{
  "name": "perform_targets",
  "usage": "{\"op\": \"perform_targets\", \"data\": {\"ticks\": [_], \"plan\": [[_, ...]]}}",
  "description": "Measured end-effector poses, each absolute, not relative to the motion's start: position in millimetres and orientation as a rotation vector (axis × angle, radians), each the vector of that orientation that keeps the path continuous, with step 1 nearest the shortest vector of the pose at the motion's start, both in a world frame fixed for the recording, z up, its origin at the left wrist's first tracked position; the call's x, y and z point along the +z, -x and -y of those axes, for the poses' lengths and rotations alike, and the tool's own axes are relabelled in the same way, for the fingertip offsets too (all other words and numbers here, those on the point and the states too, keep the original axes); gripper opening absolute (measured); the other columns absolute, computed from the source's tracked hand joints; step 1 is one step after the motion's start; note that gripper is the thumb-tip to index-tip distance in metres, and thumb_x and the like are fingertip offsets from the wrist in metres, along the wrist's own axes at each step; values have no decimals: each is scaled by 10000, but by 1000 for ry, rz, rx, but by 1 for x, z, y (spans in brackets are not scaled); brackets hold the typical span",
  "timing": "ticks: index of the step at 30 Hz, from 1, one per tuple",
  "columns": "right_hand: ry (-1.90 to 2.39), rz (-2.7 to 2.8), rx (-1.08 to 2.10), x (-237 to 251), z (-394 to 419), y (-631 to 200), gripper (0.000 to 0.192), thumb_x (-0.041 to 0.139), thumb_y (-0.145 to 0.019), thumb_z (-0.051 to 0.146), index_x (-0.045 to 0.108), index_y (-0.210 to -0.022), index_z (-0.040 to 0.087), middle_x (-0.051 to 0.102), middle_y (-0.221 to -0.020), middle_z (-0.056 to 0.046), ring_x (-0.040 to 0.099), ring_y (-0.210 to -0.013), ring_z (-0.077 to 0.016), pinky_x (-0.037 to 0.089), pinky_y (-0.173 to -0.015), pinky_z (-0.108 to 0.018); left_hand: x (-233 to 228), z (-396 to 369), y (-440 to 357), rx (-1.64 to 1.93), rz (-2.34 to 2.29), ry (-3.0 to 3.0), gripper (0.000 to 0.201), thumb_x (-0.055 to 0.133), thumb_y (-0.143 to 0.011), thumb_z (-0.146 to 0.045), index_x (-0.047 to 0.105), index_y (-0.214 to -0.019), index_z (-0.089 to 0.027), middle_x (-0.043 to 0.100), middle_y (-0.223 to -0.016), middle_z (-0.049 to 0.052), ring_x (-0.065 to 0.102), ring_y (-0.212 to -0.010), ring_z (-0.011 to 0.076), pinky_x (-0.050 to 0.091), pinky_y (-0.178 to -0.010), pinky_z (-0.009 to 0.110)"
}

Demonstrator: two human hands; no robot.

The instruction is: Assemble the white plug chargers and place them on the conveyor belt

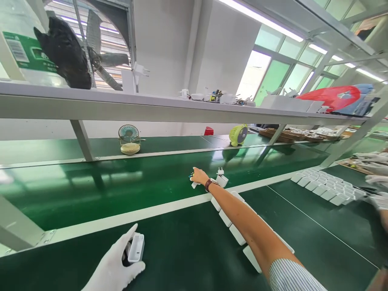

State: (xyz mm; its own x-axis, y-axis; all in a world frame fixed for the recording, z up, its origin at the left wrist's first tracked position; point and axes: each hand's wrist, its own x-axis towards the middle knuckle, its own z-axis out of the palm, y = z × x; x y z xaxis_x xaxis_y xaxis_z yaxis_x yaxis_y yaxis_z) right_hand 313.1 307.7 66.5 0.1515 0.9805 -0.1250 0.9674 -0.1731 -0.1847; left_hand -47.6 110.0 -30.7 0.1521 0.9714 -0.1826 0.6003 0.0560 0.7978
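Head view: left hand (117, 264), gloved, grips a white charger (136, 247) above the table. Right hand (199, 176) reaches far, fingers closed on a small white part (194, 185) on the green belt (91, 190). More chargers (236, 234) wait nearby.

Light: bright, from ceiling tubes (260, 18) and windows (273, 72) | Glare: pale sheen on green belt (91, 182) | Shadows: soft | Distortion: wide-angle bending at edges | Focus: sharp

We cannot see what the right hand (199, 176) grips, its fingers hide it | our forearm covers part of the white charger row (236, 234) | co-worker's gloved hands (374, 180) cut by right edge | shelf clutter (212, 97) too small to tell.
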Motion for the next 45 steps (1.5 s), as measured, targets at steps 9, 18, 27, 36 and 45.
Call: {"op": "perform_targets", "data": {"ticks": [9,18,27,36,45], "plan": [[1302,2779,453,44,-148,-209,510,621,-758,156,616,-1268,161,685,-1072,-124,625,-979,-273,463,-866,-348,-16,-102,47,788,-1477,-1771,771,657,-714,-316,456,-1451,-214,695,-1051,24,603,-740,161,563,-790,352],[1130,2638,466,11,-81,-213,539,622,-830,239,517,-1341,103,576,-1350,-193,511,-1271,-322,420,-1035,-447,-19,-98,46,826,-1458,-1853,798,703,-717,-331,429,-1458,-215,670,-1170,37,609,-788,154,543,-846,351],[1150,2690,516,15,-87,-217,527,624,-845,204,532,-1356,114,609,-1316,-189,510,-1306,-316,435,-1057,-452,-13,-96,44,769,-1515,-1939,840,756,-693,-398,450,-1454,-216,684,-1127,60,665,-968,242,522,-882,374],[1150,2485,597,9,-85,-214,540,596,-773,96,538,-1306,163,638,-1160,-140,628,-1033,-279,554,-883,-430,-10,-86,41,848,-1574,-1914,604,776,-669,-329,600,-1240,-239,671,-1166,52,651,-1040,257,539,-909,402],[1092,2123,763,13,-77,-216,533,572,-835,151,483,-1352,244,526,-1319,-127,595,-1162,-255,645,-700,-315,-17,-66,42,1023,-1480,-1943,656,755,-713,-272,499,-1317,-249,638,-1253,66,649,-1114,260,545,-972,422]]}}
